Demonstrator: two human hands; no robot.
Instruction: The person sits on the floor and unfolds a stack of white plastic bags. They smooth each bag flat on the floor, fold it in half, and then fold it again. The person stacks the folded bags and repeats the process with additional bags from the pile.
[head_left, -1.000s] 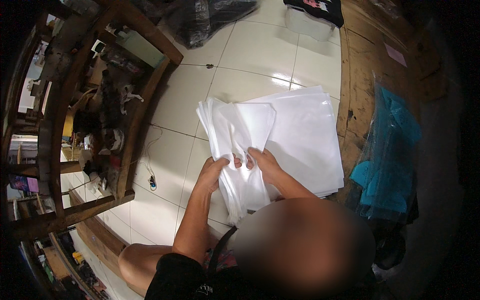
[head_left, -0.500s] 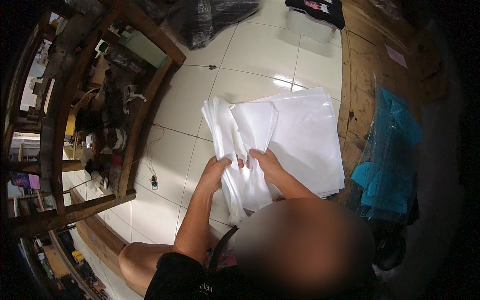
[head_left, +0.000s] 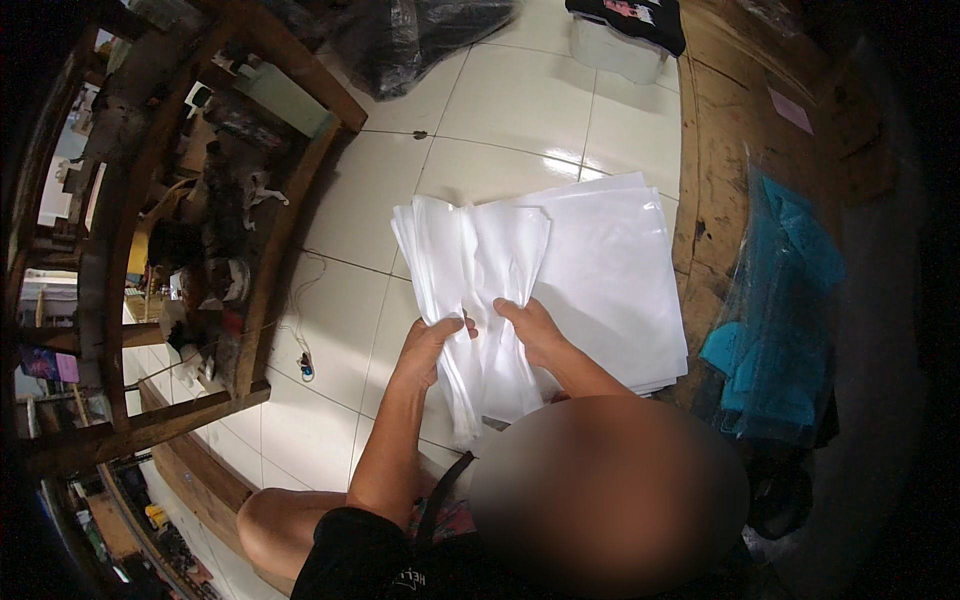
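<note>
Between my two hands is a bunched bundle of thin white, glossy sheets (head_left: 490, 255), which look like plastic. My left hand (head_left: 430, 348) grips its left side, thumb on top. Gathered folds run through that grip and hang down toward my lap. The bundle's right side is pinched in my right hand (head_left: 535, 330), with the thumb on top. Its far end fans out in several layers. Beneath and to the right, a flat stack of similar white sheets (head_left: 620, 275) lies on the tiled floor, partly covered by the bundle and my right forearm.
A wooden shelf frame (head_left: 300, 240) crowded with tools and containers stands at left. At right is a wooden board (head_left: 708, 200), with blue pieces in clear plastic (head_left: 775, 350) beside it. Dark plastic (head_left: 410, 45) and a pale container (head_left: 620, 58) topped with black cloth lie at the far side.
The bundle's far left corner has shifted left and its layers are spread wider. The gap between its folds has closed up. Both hands keep their grip in nearly the same place.
</note>
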